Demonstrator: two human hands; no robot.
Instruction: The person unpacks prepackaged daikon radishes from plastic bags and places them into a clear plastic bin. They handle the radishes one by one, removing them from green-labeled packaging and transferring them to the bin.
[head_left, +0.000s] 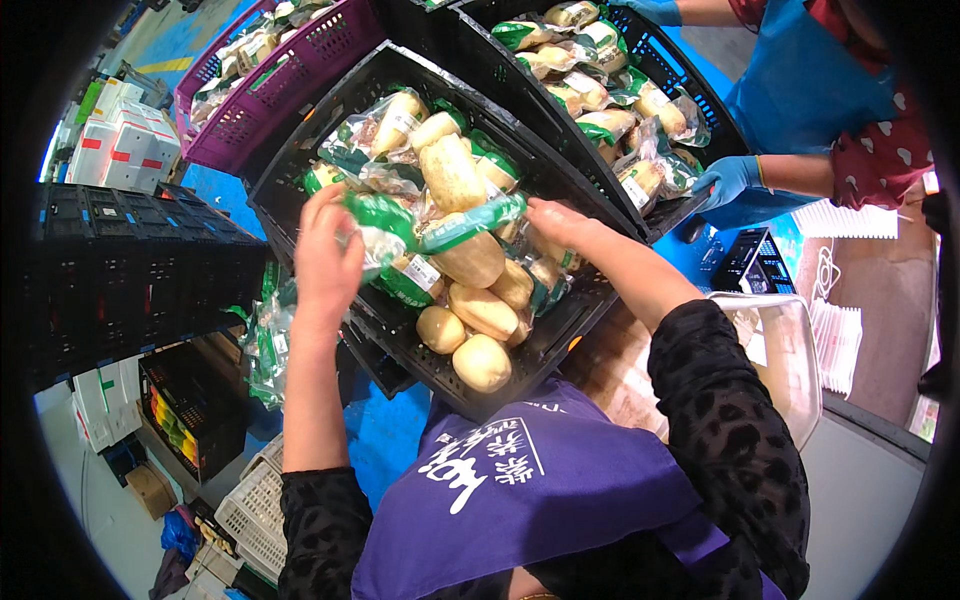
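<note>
My left hand (328, 251) grips a crumpled clear-and-green plastic bag (379, 225) over a black plastic crate (555, 169). My right hand (559, 223) pinches the end of a green printed plastic strip (474, 223), which looks like the edge of a bag; whether it joins the bag in my left hand I cannot tell. Beneath the strip lies a pale root segment (472, 259), apparently lotus root. Bare segments (482, 363) are heaped at the crate's near end. Bagged ones (401, 120) with green-printed film and white labels fill its far part.
Another black crate (517, 90) of bagged roots stands at the upper right, where a co-worker's blue-gloved hand (726, 181) holds its corner. A purple crate (300, 75) adjoins at the upper left. Plastic bags (271, 349) hang left of my crate; a white tub (799, 360) stands right.
</note>
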